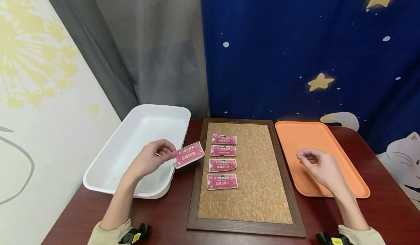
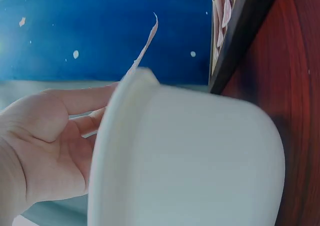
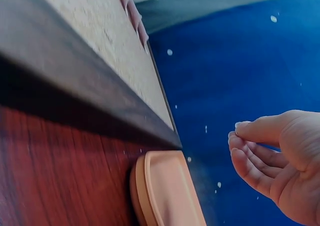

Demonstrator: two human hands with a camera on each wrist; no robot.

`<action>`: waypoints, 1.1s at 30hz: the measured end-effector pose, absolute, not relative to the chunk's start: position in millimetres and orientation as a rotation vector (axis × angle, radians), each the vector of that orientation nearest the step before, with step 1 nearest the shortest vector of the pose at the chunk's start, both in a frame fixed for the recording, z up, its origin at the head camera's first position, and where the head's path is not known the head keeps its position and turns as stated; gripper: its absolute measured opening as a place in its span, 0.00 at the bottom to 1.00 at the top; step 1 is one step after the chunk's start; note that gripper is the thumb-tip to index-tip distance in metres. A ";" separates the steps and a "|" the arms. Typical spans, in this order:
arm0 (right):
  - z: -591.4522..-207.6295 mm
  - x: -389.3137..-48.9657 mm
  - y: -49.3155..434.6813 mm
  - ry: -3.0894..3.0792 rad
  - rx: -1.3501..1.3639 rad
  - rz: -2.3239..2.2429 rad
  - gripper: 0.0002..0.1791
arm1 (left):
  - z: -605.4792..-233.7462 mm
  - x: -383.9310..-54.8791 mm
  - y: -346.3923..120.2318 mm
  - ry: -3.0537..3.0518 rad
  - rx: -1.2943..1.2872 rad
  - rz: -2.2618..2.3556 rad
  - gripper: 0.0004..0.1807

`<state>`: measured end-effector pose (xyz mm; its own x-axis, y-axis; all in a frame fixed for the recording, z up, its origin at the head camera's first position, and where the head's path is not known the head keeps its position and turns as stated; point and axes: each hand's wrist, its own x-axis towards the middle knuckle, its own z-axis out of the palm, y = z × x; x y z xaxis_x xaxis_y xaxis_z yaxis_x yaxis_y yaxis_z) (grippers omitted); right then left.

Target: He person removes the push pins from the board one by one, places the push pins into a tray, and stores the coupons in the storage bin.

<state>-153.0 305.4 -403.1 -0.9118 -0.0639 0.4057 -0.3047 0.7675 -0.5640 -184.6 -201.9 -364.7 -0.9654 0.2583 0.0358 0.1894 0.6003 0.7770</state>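
My left hand (image 1: 154, 156) pinches a red paper coupon (image 1: 189, 155) by its left end, over the right rim of the white basin (image 1: 98, 164). In the left wrist view the basin hides the fingertips, and the coupon (image 2: 148, 42) shows edge-on. Several matching coupons (image 1: 222, 182) hang in one column on the framed cork board (image 1: 256, 172), each with a small dark pin near its top. Above the orange tray (image 1: 305, 135) is my right hand (image 1: 323, 166). Its fingers curl, with thumb and index tips together; whether something tiny sits between them cannot be made out.
The board's brown wooden frame (image 1: 246, 227) stands between basin and tray on the dark red table (image 1: 170, 219). A grey curtain (image 1: 157, 48) and a blue starry curtain (image 1: 262, 55) hang behind. On the left rises a white wall (image 1: 49, 121) with yellow dandelion pictures.
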 end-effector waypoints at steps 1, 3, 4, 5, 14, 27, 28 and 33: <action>-403.9 -154.0 308.1 -2.592 0.275 0.926 0.04 | -365.0 -185.6 -204.1 2.743 0.361 1.318 0.07; -404.8 -156.2 313.4 -2.588 0.255 0.940 0.04 | -365.5 -187.7 -208.4 2.750 0.318 1.326 0.08; -405.5 -157.4 316.2 -2.589 0.241 0.946 0.04 | -365.7 -189.0 -210.5 2.756 0.299 1.331 0.08; -406.1 -158.5 319.0 -2.593 0.225 0.953 0.04 | -366.0 -190.2 -212.7 2.761 0.281 1.337 0.09; -408.1 -166.7 342.2 -2.596 0.094 0.994 0.08 | -368.8 -202.1 -235.5 2.776 0.171 1.436 0.10; -418.6 -169.0 372.6 -2.664 -0.140 0.987 0.15 | -386.4 -214.1 -270.5 2.857 -0.064 1.373 0.14; -420.8 -169.6 373.8 -2.674 -0.148 0.978 0.15 | -388.1 -214.5 -272.3 2.858 -0.078 1.372 0.14; -429.1 -170.6 378.1 -2.714 -0.185 0.919 0.15 | -395.1 -215.8 -278.0 2.854 -0.128 1.359 0.13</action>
<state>-170.6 378.1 -429.1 -0.9554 0.2054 0.2122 0.0342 0.7907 -0.6112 -215.8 -278.0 -395.1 -0.9965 -0.0823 -0.0146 -0.0632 0.6277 0.7759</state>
